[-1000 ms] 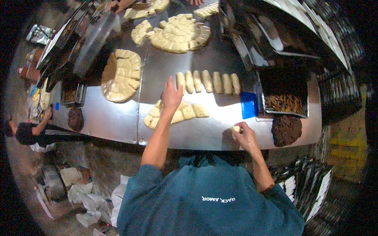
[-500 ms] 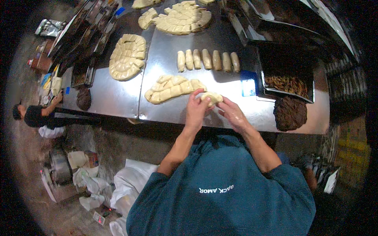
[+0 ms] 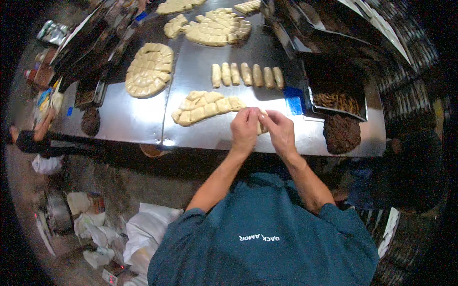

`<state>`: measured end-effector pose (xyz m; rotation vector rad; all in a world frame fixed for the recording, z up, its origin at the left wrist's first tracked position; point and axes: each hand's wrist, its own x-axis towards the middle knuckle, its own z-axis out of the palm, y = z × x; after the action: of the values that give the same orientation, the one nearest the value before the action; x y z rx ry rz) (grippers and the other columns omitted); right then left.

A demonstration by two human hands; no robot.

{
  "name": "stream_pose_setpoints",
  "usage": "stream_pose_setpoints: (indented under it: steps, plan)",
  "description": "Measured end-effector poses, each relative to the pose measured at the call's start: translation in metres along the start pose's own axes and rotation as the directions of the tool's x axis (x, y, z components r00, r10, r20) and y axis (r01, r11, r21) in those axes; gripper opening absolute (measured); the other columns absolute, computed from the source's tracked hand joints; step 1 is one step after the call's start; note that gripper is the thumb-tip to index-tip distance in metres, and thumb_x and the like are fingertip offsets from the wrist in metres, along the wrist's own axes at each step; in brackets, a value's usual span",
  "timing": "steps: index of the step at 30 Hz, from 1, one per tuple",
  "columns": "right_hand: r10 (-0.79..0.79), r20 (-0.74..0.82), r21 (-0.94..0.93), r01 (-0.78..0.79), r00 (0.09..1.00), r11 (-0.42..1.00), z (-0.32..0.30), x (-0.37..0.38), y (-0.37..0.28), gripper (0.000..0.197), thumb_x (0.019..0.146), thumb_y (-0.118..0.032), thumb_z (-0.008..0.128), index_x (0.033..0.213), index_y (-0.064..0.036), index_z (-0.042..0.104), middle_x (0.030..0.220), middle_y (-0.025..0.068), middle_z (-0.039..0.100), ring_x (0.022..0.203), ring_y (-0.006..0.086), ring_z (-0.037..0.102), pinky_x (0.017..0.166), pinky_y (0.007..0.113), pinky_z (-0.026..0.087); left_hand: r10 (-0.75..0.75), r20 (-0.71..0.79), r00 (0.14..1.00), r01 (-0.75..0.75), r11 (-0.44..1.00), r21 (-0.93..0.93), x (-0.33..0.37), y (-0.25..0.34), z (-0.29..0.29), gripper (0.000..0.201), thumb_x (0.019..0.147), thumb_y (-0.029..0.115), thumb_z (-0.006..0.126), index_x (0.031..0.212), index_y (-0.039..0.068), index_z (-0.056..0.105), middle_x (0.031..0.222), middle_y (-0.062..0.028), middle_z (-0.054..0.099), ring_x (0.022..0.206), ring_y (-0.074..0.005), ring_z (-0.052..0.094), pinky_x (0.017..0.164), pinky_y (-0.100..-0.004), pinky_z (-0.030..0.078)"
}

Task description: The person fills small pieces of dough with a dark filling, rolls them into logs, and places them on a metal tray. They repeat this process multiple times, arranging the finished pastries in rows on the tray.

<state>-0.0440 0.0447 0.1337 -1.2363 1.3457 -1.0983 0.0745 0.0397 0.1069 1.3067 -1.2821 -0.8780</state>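
Note:
At the near edge of the metal table (image 3: pixel 191 133), my left hand (image 3: pixel 244 129) and my right hand (image 3: pixel 280 132) pinch a small piece of pale dough (image 3: pixel 261 127) between them. Fingers and thumbs hide most of it. Just left of my hands lies a cut slab of dough portions (image 3: pixel 205 110). Beyond them, several rolled dough pieces (image 3: pixel 245 75) form a row. To the right, a dark brown lump of paste (image 3: pixel 342 134) sits before a metal tray (image 3: pixel 365 107) holding brownish shreds (image 3: pixel 336 102).
More scored dough slabs lie at the left (image 3: pixel 150 70) and far middle (image 3: pixel 217 28). Stacked trays rise along both sides. A blue patch (image 3: pixel 294 101) is beside the right tray. A second dark lump (image 3: pixel 90 122) and another person (image 3: pixel 36 140) are at left; a dark-clothed figure (image 3: pixel 415 167) stands right.
My hands have closed in around the dough piece, which was flatter and more in sight before. The whole view has shifted slightly, and a dark-clothed figure now shows at the right.

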Motion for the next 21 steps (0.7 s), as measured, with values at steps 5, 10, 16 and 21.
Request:
stream_pose_setpoints:
  steps: [5, 10, 16, 21]
  plan:
    - [0.082, -0.081, 0.366, -0.047, 0.993, 0.929, 0.015, 0.008, -0.005, 0.039, 0.098, -0.034, 0.048, 0.080, -0.0007, 0.058, 0.071, 0.0031, 0.058, 0.065, 0.0099, 0.050, 0.057, 0.028, 0.042, 0.473, -0.270, 0.838, -0.411, 0.875, 0.257, -0.001, 0.005, 0.023, 0.026, 0.091, 0.019, 0.057, 0.073, 0.002, 0.052, 0.065, -0.0157, 0.057, 0.055, -0.0314, 0.055, 0.052, -0.0382, 0.045]
    - [0.011, -0.201, 0.223, 0.035, 0.980, 0.974, 0.021, 0.046, -0.003, 0.052, 0.098, -0.042, 0.045, 0.066, -0.0037, 0.058, 0.060, 0.0006, 0.053, 0.053, 0.0068, 0.042, 0.046, 0.028, 0.033, 0.082, -0.310, 0.947, -0.107, 0.992, -0.064, 0.022, 0.042, 0.020, 0.037, 0.093, 0.022, 0.055, 0.064, 0.000, 0.047, 0.055, -0.0120, 0.047, 0.049, -0.0153, 0.038, 0.047, -0.0368, 0.034]
    - [-0.072, -0.249, -0.079, 0.054, 0.966, 0.995, -0.005, 0.042, 0.009, 0.063, 0.098, -0.043, 0.046, 0.056, 0.0033, 0.055, 0.049, 0.0037, 0.048, 0.047, 0.0107, 0.039, 0.044, 0.035, 0.031, 0.035, -0.003, 0.999, -0.035, 0.999, -0.009, -0.029, 0.023, 0.026, 0.031, 0.093, 0.021, 0.056, 0.072, -0.002, 0.061, 0.063, -0.0002, 0.055, 0.059, -0.0113, 0.048, 0.057, -0.0337, 0.043]
    - [-0.221, -0.047, -0.282, 0.199, 0.974, 0.939, -0.063, 0.061, 0.001, 0.051, 0.098, -0.039, 0.045, 0.072, 0.0022, 0.061, 0.050, 0.0070, 0.049, 0.049, 0.0148, 0.046, 0.045, 0.037, 0.036, -0.396, 0.164, 0.903, 0.378, 0.555, -0.741, -0.008, -0.031, 0.013, 0.029, 0.094, 0.028, 0.056, 0.105, 0.001, 0.060, 0.096, -0.0102, 0.066, 0.081, -0.0196, 0.065, 0.073, -0.0333, 0.054]
